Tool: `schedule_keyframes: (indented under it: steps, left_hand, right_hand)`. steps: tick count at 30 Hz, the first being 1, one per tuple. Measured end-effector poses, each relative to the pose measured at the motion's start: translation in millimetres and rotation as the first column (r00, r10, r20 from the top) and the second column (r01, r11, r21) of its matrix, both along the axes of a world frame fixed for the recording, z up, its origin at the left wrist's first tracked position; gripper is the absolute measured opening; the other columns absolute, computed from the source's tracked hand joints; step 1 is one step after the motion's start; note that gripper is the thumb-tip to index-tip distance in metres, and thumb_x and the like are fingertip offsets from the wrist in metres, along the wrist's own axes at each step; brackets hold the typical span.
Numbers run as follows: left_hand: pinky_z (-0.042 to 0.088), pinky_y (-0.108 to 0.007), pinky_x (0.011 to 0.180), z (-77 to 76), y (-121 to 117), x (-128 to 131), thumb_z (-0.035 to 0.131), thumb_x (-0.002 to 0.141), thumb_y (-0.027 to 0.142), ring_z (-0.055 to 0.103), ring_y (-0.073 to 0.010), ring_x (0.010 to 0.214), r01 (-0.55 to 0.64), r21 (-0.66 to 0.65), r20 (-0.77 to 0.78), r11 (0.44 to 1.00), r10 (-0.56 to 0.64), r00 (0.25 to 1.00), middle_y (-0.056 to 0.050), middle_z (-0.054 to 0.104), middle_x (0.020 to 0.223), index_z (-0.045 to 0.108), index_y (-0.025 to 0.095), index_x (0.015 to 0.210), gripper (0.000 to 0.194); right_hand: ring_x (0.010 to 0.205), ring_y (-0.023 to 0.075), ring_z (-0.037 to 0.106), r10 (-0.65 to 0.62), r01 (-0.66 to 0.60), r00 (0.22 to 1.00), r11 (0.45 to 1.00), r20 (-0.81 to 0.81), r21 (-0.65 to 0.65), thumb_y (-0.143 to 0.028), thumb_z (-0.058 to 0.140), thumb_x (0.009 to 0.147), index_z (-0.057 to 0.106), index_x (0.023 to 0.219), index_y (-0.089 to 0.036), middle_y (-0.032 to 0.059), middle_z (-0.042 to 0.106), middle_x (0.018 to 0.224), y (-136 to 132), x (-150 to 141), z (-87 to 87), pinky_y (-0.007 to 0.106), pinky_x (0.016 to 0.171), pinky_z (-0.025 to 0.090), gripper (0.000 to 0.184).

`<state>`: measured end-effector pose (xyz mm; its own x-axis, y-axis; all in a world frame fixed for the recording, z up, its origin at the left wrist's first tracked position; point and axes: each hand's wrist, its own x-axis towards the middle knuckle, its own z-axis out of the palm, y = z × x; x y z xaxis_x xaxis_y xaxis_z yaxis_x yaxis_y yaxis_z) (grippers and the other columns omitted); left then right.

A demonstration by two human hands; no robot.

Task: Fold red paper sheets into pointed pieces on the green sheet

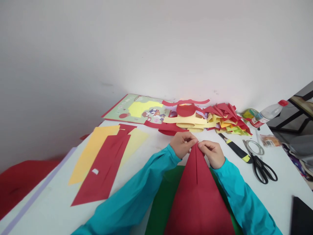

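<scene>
A large sheet of red paper [199, 202] lies folded to a narrow point at its far end, with a dark slit running down its middle. My left hand [183, 143] pinches the left side of that tip between thumb and fingers. On the other side, my right hand [213, 153] grips the tip's right edge the same way. The two hands nearly meet at the point. Under the red paper lies a green sheet [161, 199], showing on both sides of it.
Red and yellow paper offcuts [107, 163] lie to the left. Behind stand a picture board [117, 109], curled paper strips [186, 122] and a pile of folded paper [227, 117]. At right are a utility knife [237, 148], scissors [262, 168], a tape roll [255, 147] and a bottle [269, 113].
</scene>
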<state>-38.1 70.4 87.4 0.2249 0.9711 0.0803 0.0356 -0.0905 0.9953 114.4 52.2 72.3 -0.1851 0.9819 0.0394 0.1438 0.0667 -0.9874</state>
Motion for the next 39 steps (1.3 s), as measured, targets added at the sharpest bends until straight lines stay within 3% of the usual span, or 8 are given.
schedule_keyframes:
  steps: [7,11,16,24,39]
  left_hand:
    - [0.045,-0.018,0.034,-0.9,-1,3,0.064,0.064,0.034,0.05,-0.0089,0.043,-0.023,-0.033,0.075,0.999,0.026,0.997,0.002,0.052,0.05,0.064,0.012,0.064,0.022]
    - [0.045,-0.018,0.033,-2.2,-3,6,0.063,0.065,0.03,0.05,-0.0073,0.042,0.008,0.03,0.081,1.0,-0.01,0.997,0.001,0.052,0.055,0.065,0.011,0.063,0.02]
    - [0.045,-0.018,0.034,-4.4,-4,7,0.064,0.067,0.032,0.051,-0.0073,0.041,0.054,-0.022,0.102,0.998,-0.051,0.993,0.002,0.052,0.052,0.065,0.011,0.063,0.021]
    - [0.049,-0.018,0.036,-3.7,-5,7,0.07,0.057,0.026,0.055,-0.0083,0.047,0.034,-0.034,0.166,0.999,-0.028,0.986,-0.001,0.059,0.066,0.068,0.011,0.068,0.019]
    - [0.051,-0.02,0.037,-10.9,-1,6,0.071,0.056,0.025,0.052,-0.0088,0.046,0.009,-0.078,0.129,0.997,0.001,0.992,-0.001,0.06,0.056,0.071,0.01,0.069,0.02]
  right_hand:
    - [0.049,0.0117,0.043,-0.022,0.023,1.0,0.999,-0.016,0.023,-0.044,0.062,0.069,0.064,0.059,-0.018,-0.001,0.054,0.051,1,2,1.5,0.025,0.049,0.035,0.027]
    - [0.049,0.0115,0.043,-0.038,0.039,0.999,0.998,-0.024,0.048,-0.043,0.062,0.07,0.064,0.059,-0.018,-0.001,0.055,0.052,1,2,0.1,0.025,0.05,0.035,0.026]
    - [0.051,0.0114,0.043,-0.055,0.053,0.998,0.992,0.011,0.114,-0.038,0.061,0.07,0.064,0.056,-0.018,-0.0004,0.055,0.053,0,4,0.1,0.025,0.05,0.035,0.024]
    - [0.049,0.0117,0.044,-0.106,0.107,0.994,0.993,-0.037,0.044,-0.04,0.063,0.067,0.065,0.055,-0.019,-0.0009,0.057,0.05,2,3,-0.8,0.025,0.05,0.037,0.024]
    - [0.05,0.0113,0.043,-0.096,0.096,0.995,0.995,0.002,0.02,-0.05,0.063,0.069,0.065,0.057,-0.018,-0.0013,0.056,0.05,3,3,-3.6,0.025,0.05,0.036,0.035]
